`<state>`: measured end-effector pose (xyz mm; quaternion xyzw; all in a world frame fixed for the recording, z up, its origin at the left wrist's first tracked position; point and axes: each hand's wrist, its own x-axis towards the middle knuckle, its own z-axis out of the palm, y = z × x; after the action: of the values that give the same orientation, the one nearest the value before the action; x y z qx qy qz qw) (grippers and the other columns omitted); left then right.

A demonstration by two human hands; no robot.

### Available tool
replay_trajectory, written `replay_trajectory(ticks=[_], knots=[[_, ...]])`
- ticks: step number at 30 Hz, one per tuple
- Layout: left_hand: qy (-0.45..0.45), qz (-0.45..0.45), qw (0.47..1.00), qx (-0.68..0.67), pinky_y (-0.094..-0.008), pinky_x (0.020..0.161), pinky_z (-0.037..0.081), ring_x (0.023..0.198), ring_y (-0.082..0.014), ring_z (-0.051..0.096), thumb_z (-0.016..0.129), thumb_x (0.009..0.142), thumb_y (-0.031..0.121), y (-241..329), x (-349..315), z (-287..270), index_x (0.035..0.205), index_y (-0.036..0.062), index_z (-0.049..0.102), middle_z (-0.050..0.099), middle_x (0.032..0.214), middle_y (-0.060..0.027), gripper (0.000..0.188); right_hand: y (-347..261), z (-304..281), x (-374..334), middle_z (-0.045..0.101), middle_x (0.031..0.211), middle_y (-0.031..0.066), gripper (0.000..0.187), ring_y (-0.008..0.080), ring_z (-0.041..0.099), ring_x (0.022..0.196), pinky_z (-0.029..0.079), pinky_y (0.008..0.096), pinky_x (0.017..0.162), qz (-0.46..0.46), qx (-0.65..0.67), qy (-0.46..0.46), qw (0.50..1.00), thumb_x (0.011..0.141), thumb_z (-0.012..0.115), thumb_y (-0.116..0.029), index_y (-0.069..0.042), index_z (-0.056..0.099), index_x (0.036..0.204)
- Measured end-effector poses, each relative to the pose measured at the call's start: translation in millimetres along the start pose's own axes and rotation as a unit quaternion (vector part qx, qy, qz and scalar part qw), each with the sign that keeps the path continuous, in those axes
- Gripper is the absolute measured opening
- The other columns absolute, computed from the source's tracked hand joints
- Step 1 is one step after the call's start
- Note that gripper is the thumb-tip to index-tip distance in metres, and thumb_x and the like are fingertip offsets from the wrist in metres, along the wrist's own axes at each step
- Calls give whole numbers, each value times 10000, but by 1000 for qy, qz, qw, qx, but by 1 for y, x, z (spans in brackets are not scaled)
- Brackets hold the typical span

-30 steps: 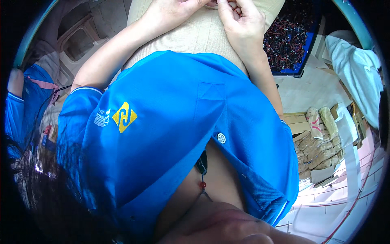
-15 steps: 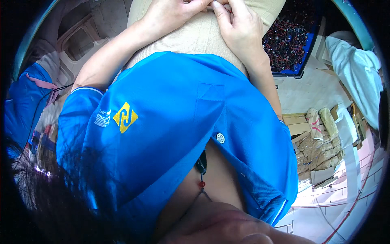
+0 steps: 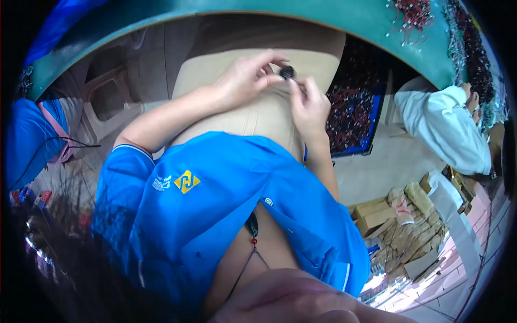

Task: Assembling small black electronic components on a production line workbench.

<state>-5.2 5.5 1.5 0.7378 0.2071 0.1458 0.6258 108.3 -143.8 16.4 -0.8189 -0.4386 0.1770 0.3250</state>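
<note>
Above my lap, a small black round part [image 3: 287, 71] is held between my two hands. My left hand [image 3: 249, 79] has its thumb and forefinger curled around the part's left side. From the lower right, my right hand [image 3: 311, 105] pinches at its lower edge; whether a thin wire is between those fingertips I cannot tell. Beige cloth [image 3: 215, 67] covers my lap beneath both hands.
A blue-edged black bin [image 3: 371, 141] of small black parts with red wires stands right of my lap. Across the far side curves a green tabletop [image 3: 344, 21] with a wired pile [image 3: 413, 16]. A co-worker's pale sleeve [image 3: 444, 126] is at right, a plastic stool [image 3: 110, 99] at left.
My hands have come into fuller view, and the black part now shows between them. The view has shifted, so the green tabletop and the co-worker's hands now show.
</note>
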Motion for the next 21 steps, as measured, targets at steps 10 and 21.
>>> replay_trajectory(ticks=[10, 21], knots=[[199, 200, 877, 388, -230, 624, 486, 709, -136, 601, 620, 887, 83, 27, 92, -48, 1191, 79, 553, 621, 1062, -57, 312, 100, -107, -10, 662, 938, 67, 174, 269, 612, 868, 480, 366, 756, 195, -313, 150, 917, 875, 592, -221, -80, 646, 961], [172, -99, 928, 314, -332, 684, 479, 702, -247, 584, 585, 858, 72, 7, 176, -104, 1074, 55, 595, 627, 831, -91, 217, 55, -98, 70, 673, 886, 37, 160, 160, 619, 734, 489, 267, 696, 104, -124, 224, 961, 887, 596, -163, -58, 667, 984]])
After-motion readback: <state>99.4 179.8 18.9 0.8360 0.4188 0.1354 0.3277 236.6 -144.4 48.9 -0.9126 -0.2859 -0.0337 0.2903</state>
